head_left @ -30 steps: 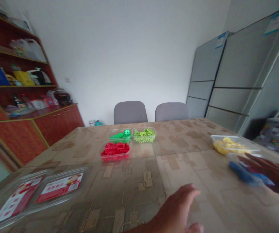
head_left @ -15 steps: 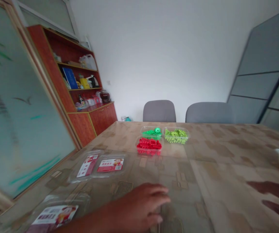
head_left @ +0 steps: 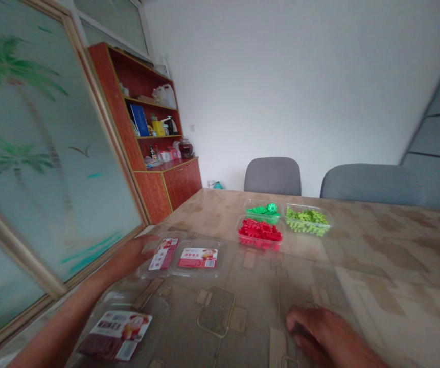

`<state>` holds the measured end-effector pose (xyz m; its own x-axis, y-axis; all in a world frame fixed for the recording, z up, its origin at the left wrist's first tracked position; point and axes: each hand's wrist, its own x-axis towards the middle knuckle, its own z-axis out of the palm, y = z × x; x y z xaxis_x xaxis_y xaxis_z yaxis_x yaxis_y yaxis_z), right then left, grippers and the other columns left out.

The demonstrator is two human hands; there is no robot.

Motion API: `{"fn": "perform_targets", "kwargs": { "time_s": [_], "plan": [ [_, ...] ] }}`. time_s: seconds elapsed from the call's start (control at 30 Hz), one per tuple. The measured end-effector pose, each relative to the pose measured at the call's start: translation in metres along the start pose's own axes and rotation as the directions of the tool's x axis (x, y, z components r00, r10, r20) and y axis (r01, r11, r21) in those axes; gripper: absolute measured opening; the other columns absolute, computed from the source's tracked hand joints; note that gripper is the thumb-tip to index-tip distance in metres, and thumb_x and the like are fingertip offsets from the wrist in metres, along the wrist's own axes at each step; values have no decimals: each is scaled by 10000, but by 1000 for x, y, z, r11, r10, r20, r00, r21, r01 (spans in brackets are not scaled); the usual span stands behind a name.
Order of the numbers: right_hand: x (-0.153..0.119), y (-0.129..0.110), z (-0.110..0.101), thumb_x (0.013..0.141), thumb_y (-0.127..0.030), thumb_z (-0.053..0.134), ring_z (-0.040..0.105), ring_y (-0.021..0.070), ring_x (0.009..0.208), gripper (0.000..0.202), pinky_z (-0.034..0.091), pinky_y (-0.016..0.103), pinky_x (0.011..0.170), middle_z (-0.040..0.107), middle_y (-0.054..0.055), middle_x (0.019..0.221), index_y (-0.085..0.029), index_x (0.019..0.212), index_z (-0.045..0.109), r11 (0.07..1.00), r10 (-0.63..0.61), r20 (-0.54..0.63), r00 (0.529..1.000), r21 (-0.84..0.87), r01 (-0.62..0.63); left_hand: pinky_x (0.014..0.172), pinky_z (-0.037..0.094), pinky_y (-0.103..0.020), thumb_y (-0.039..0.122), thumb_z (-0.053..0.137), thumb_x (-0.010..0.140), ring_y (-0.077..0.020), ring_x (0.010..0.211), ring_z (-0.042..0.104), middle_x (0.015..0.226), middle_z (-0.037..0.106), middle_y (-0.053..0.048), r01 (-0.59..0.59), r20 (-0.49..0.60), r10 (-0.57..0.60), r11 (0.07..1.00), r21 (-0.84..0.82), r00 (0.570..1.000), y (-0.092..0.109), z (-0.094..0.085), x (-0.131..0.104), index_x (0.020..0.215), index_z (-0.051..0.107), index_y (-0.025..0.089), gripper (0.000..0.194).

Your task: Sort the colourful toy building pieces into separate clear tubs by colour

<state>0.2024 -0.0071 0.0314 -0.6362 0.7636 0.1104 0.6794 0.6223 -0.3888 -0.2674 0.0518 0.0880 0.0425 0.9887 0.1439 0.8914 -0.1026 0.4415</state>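
At the left side of the table, my left hand (head_left: 131, 258) reaches to the outer edge of a clear plastic lid with a red and white label (head_left: 164, 254). Its fingers are apart over that edge, and I see no grip on the lid. A second labelled lid (head_left: 198, 257) lies right beside it. Nearer to me, a third labelled lid (head_left: 120, 329) lies by my left forearm. My right hand (head_left: 321, 327) hovers low over the front of the table, somewhat blurred, fingers bent and apart, nothing visible in them.
Clear tubs stand farther back: one of red plastic pieces (head_left: 260, 233), one of green pieces (head_left: 262, 210), one of lime-green pieces (head_left: 307, 221). Grey chairs (head_left: 272, 176) stand behind the table. A frosted glass door (head_left: 100, 214) and a wooden cabinet (head_left: 181, 181) are at the left.
My left hand has moved from the front middle to the lid at the left. My right hand has come in from the right edge. The view has turned left, and the yellow tub is out of sight.
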Motion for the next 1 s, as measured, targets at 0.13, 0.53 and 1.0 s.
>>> {"fn": "perform_targets", "kwargs": {
  "time_s": [0.13, 0.53, 1.0],
  "plan": [
    [0, 14, 21, 870, -178, 460, 653, 161, 672, 112, 453, 239, 609, 669, -20, 720, -246, 836, 543, 1000, 8, -71, 997, -8, -9, 968, 413, -378, 479, 618, 751, -323, 1090, 572, 1150, 671, -108, -26, 95, 26, 1000, 0, 995, -6, -4, -27, 989, 678, 179, 387],
    [-4, 10, 23, 910, -223, 441, 630, 152, 649, 143, 433, 242, 615, 648, -19, 701, -238, 822, 553, 999, 32, -143, 989, 20, -29, 751, 432, -271, 245, 589, 732, -231, 822, 583, 861, 655, -32, -71, 286, 98, 992, -103, 953, 14, 16, -73, 808, 675, 196, 125],
    [53, 122, -53, 868, -317, 435, 630, 223, 827, 297, 518, 331, 718, 634, 120, 1030, -160, 1078, 574, 951, 220, -554, 803, -61, -303, 944, 475, -332, 355, 584, 852, -249, 1064, 615, 1135, 683, 4, -366, 36, 365, 931, 18, 930, 49, 62, -43, 1032, 700, 294, 223]
  ]
}}
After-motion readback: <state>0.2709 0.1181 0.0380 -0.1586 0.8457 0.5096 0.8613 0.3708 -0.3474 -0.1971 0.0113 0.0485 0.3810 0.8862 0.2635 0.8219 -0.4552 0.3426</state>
